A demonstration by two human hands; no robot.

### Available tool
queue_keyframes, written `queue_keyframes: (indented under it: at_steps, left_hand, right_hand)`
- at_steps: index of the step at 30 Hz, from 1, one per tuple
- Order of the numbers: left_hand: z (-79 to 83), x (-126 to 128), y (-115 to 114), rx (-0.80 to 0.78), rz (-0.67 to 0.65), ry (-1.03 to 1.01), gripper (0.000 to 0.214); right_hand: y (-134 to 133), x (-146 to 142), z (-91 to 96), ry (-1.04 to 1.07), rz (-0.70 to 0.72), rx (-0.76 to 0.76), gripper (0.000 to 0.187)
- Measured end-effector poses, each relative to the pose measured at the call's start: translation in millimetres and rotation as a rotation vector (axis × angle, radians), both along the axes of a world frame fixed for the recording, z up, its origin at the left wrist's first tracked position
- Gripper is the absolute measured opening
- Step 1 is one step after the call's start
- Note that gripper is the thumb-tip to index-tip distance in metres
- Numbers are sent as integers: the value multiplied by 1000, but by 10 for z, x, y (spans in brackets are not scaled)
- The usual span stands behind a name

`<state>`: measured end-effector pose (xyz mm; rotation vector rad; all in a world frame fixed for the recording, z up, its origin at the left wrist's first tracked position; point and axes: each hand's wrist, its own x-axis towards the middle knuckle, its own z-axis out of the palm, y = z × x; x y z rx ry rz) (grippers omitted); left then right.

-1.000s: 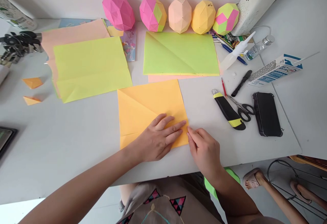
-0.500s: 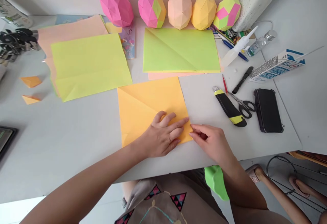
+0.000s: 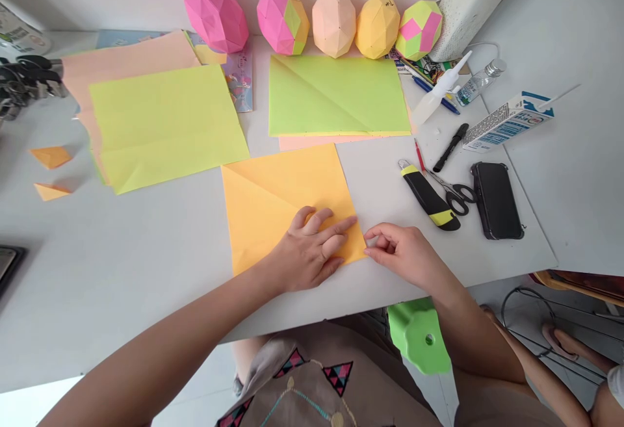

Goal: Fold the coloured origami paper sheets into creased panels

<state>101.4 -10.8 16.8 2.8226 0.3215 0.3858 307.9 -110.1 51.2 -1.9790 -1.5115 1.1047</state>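
An orange sheet of paper [image 3: 263,199] with a diagonal crease lies flat near the table's front edge. Across its lower right part my left hand [image 3: 316,245] rests palm down, fingers spread, pressing on the sheet. My right hand [image 3: 397,251] is at the sheet's lower right corner, with the thumb tip at the paper's edge. Its thumb and index finger are a little apart, and the other fingers curl in. I see no paper gripped between them.
Yellow-green sheets [image 3: 168,128] lie at left, and a green sheet [image 3: 336,95] lies behind. Several faceted paper eggs [image 3: 334,24] line the wall. At right are a utility knife [image 3: 429,196], scissors [image 3: 458,199], phone [image 3: 497,199], glue bottle [image 3: 441,92] and carton [image 3: 507,121]. Another person's legs [image 3: 541,375] show below right.
My right hand's thumb and index finger have shifted slightly off the sheet's corner to the right. The left hand stays spread on the paper. The whole view has shifted a little.
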Motion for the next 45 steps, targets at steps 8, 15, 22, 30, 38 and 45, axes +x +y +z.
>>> queue_keyframes:
  at_steps: [8, 15, 22, 30, 38, 45]
  left_hand:
    - [-19, -4, 0, 10, 12, -5, 18]
    - [-37, -4, 0, 18, 16, -18, 25]
    - [-37, 1, -11, 9, 22, -11, 28]
    - [-51, -2, -18, -3, 28, -30, 30]
    - [-45, -10, -13, -14, 20, -12, 29]
    - [-32, -6, -13, -5, 14, -8, 28]
  right_hand:
    - [-3, 19, 33, 12, 18, -58, 5]
    - [-6, 37, 36, 4, 53, -48, 7]
    - [-5, -112, 20, -217, 46, 135, 10]
    - [-221, -456, -227, -692, -71, 458, 47]
    - [-328, -374, -284, -611, -87, 482, 43]
    - [-344, -277, -254, -540, -70, 515, 32]
